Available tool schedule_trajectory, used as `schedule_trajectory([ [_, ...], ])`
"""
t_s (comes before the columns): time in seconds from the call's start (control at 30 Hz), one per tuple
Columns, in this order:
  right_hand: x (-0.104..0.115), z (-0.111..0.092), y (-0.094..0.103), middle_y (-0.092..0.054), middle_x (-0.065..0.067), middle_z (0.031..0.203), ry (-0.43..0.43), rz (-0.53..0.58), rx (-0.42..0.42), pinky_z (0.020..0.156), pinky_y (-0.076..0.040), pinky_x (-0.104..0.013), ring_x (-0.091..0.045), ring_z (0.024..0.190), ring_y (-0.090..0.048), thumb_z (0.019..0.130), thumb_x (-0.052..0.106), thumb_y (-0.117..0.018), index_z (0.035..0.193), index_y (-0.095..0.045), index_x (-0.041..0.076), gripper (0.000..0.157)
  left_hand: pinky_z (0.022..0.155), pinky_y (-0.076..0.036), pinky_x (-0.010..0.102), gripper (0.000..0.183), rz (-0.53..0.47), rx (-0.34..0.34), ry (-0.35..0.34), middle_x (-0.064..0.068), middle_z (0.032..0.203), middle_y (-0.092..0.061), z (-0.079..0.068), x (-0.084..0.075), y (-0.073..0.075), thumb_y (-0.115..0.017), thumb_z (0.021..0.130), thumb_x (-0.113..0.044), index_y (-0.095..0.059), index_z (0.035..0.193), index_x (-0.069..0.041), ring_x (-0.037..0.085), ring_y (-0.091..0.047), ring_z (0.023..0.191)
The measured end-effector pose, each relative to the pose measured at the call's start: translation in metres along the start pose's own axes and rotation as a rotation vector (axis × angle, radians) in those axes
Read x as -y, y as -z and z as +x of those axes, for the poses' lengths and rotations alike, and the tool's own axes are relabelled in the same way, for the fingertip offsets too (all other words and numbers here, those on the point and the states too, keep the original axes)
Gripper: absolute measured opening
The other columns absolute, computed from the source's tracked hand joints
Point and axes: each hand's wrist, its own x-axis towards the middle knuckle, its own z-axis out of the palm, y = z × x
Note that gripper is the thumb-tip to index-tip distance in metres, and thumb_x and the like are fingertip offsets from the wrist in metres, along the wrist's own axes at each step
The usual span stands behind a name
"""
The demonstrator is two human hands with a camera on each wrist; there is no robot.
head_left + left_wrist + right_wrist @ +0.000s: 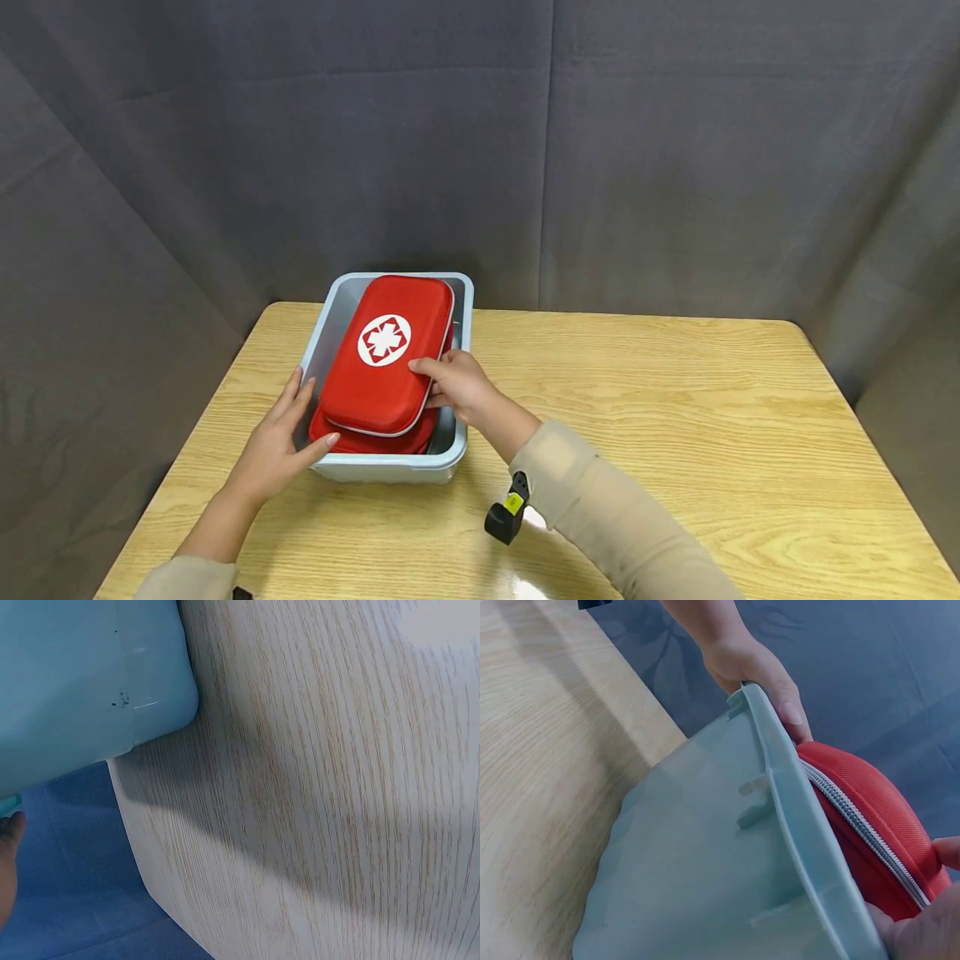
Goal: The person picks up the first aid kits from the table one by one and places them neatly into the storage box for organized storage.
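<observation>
A light blue plastic bin (444,463) stands at the left part of the table. Inside it a red first-aid case (375,387) with a white cross emblem lies tilted, on top of another red case (360,446). My right hand (457,383) pinches the upper case at its right edge, thumb on the lid and fingers underneath. At the bin's front left corner, my left hand (273,450) rests on the rim with fingers extended and thumb over the front edge. The case's silver zipper (862,829) shows in the right wrist view.
The bin sits near the back edge of the wooden table (645,417). Behind it hangs a dark grey curtain (420,167), which also lines both sides. A black wrist camera (506,512) is strapped at the right sleeve.
</observation>
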Motion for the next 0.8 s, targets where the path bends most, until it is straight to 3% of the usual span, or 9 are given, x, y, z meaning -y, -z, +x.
schedule_trajectory([
  [0.37,-0.002,0.006,-0.007,-0.061,-0.018,0.085,-0.037,-0.048,0.050,0.063,-0.050,-0.038,-0.023,0.068,-0.062,0.081,0.011,-0.056,0.106,-0.041,-0.007,0.034,0.084,-0.032,0.057,0.076,0.011,-0.011,-0.007,0.014,0.142,-0.013,-0.002,0.002,0.000,-0.063,0.076,-0.033,-0.027,0.134,0.001,0.039,-0.024,0.120],
  [0.8,-0.007,0.007,-0.016,-0.060,-0.013,0.075,-0.074,-0.054,0.076,0.060,-0.050,-0.040,-0.020,0.062,-0.060,0.080,0.009,-0.055,0.102,-0.046,-0.007,0.029,0.082,-0.035,0.056,0.076,-0.021,-0.007,0.011,0.011,0.142,-0.012,-0.002,0.001,0.000,-0.063,0.076,-0.033,-0.026,0.135,-0.002,0.038,-0.024,0.121],
])
